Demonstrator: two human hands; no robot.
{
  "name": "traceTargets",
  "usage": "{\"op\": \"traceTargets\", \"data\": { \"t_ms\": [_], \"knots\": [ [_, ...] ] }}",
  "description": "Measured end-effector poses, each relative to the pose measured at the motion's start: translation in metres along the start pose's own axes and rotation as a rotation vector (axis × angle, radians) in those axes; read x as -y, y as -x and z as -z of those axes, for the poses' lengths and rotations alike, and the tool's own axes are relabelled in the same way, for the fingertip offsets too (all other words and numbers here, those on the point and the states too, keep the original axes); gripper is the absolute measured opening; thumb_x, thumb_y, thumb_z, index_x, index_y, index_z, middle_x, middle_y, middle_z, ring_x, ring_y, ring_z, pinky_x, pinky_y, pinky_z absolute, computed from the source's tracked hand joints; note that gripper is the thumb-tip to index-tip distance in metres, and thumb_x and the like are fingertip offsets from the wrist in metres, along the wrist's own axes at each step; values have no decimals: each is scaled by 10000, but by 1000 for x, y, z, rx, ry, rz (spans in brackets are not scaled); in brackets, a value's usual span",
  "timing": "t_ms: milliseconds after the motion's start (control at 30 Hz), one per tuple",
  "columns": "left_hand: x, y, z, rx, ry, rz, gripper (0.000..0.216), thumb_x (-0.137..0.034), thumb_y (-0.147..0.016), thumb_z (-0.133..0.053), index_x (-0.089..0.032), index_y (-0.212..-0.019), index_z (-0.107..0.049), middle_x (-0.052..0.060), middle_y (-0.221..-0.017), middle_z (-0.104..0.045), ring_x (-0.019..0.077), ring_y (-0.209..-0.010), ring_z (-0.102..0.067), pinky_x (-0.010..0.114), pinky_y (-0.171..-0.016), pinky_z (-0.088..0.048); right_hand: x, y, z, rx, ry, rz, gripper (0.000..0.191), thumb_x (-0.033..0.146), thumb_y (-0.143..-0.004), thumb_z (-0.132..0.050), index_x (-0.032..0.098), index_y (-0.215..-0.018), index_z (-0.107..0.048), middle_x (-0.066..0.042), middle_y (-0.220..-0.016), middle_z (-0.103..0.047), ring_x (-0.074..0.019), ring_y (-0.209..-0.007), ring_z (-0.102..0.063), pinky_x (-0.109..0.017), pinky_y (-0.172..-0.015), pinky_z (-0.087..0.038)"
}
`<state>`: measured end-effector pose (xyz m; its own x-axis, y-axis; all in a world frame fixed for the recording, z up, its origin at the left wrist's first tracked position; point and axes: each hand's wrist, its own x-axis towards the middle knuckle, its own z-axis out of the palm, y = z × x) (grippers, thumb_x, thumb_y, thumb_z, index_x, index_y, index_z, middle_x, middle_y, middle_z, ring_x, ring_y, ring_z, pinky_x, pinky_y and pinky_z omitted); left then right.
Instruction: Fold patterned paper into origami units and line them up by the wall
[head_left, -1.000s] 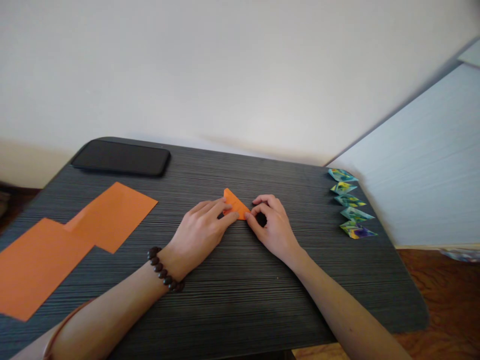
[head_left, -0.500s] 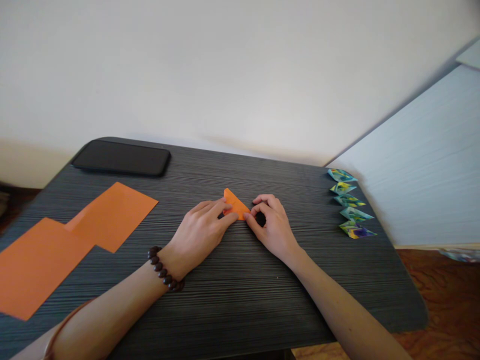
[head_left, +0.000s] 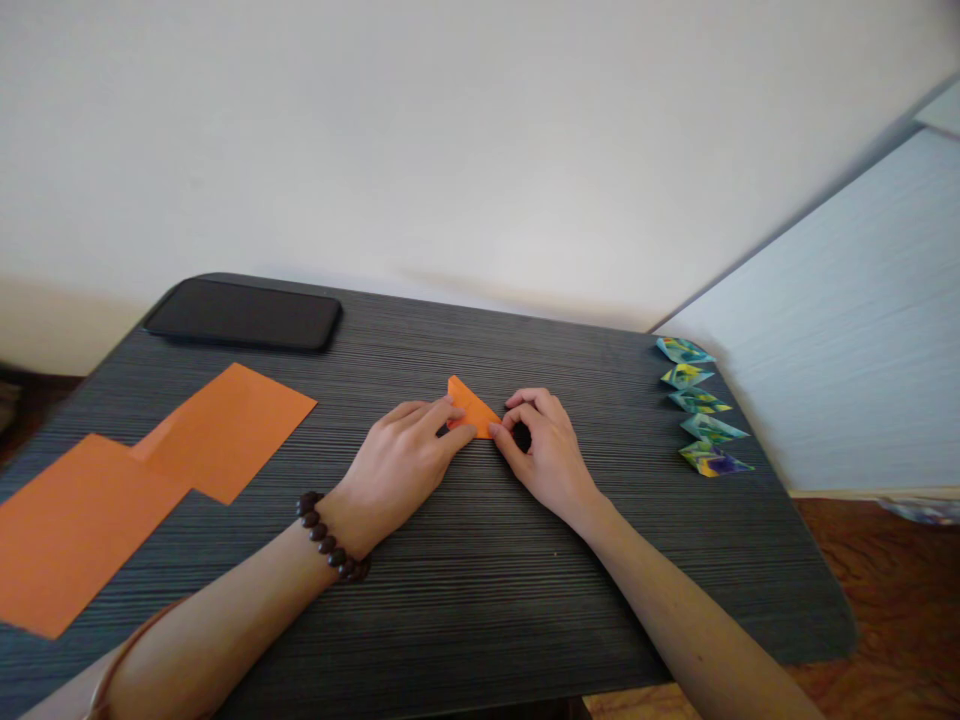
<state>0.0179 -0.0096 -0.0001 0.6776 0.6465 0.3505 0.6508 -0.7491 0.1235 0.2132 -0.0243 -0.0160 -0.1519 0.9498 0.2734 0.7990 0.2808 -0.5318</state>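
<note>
A small folded piece of orange paper [head_left: 474, 410], roughly triangular, lies on the dark table [head_left: 480, 600] between my hands. My left hand [head_left: 401, 455] comes from the left, its thumb and fingers closed on the paper's left part and partly covering it. At the paper's right corner, my right hand [head_left: 546, 450] pinches the tip between thumb and index finger; its other fingers are curled. A dark beaded bracelet [head_left: 326, 540] circles my left wrist.
Flat orange sheets [head_left: 240, 430] lie overlapping at the left, one nearer sheet [head_left: 82, 530] reaching the frame edge. A black phone [head_left: 244, 315] rests at the back left. Several folded patterned paper pieces [head_left: 697, 402] form a column at the right. A white wall [head_left: 450, 150] stands behind.
</note>
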Motion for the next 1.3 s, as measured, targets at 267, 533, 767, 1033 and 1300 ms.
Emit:
{"op": "traceTargets", "data": {
  "t_ms": [267, 533, 767, 1033, 1300],
  "knots": [
    [0, -1, 1, 24, -15, 0, 187, -146, -859, -505, -202, -972, -643, 60, -959, -633, 217, -886, -618, 377, -785, -518, -1, 0, -1, 1, 7, -3, 93, 266, -811, -577, 203, -744, -562, -66, -1017, -550, -222, -915, -527, -414, -816, -432],
    [-1, -1, 3, 47, -11, -15, 208, -126, -859, -489, -189, -986, -641, 66, -983, -631, 225, -899, -615, 390, -790, -518, 0, 0, 0, 17, 21, -9, 103, 276, -821, -566, 203, -748, -559, -65, -1012, -551, -216, -908, -524, -401, -806, -425],
    [-7, -4, 10, 137, -57, -39, 214, -126, -843, -487, -160, -986, -642, 92, -1001, -621, 244, -955, -598, 403, -822, -508, 1, -1, 2, 32, 43, -18, 74, 268, -817, -571, 207, -798, -534, -53, -988, -555, -207, -904, -520, -377, -798, -412],
    [-5, -2, 9, 138, -67, -45, 261, -103, -857, -448, -176, -1012, -645, 83, -1014, -624, 241, -948, -606, 406, -814, -509, 3, 1, 1, 34, 65, 1, 86, 289, -826, -550, 215, -862, -526, -56, -978, -552, -213, -905, -511, -374, -794, -398],
    [-3, -3, 10, 160, -67, -19, 271, -105, -860, -436, -192, -1007, -646, 75, -1022, -628, 234, -935, -611, 402, -807, -504, 5, -1, 5, 61, 7, -3, 140, 239, -774, -582, 219, -889, -506, -52, -997, -539, -215, -944, -505, -383, -814, -405]
  ]
}}
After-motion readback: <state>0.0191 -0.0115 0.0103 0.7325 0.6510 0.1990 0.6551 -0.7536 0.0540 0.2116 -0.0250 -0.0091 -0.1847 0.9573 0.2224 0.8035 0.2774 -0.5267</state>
